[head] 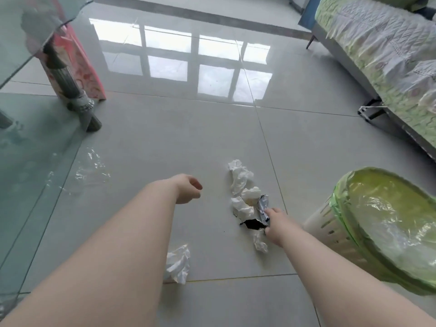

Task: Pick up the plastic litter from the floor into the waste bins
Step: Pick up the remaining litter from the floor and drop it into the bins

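On a glossy grey tiled floor (165,142), a person's right hand (274,224) pinches a crumpled silver-blue foil wrapper (263,206) among white crumpled scraps (240,178), beside a white slatted waste bin lined with green plastic (335,234). Over bare tile, the left hand (187,188) hangs loosely curled, holding nothing; clear plastic film (93,169) lies near a glass table (26,43).

The waste bin (387,234) at lower right runs off the frame's right edge. The right hand (274,226) hides part of the crumpled wrapper (263,207), so its grip cannot be told. The left arm covers part of the plastic scrap (179,265) at lower centre. The sofa (382,55) is cut off at upper right.
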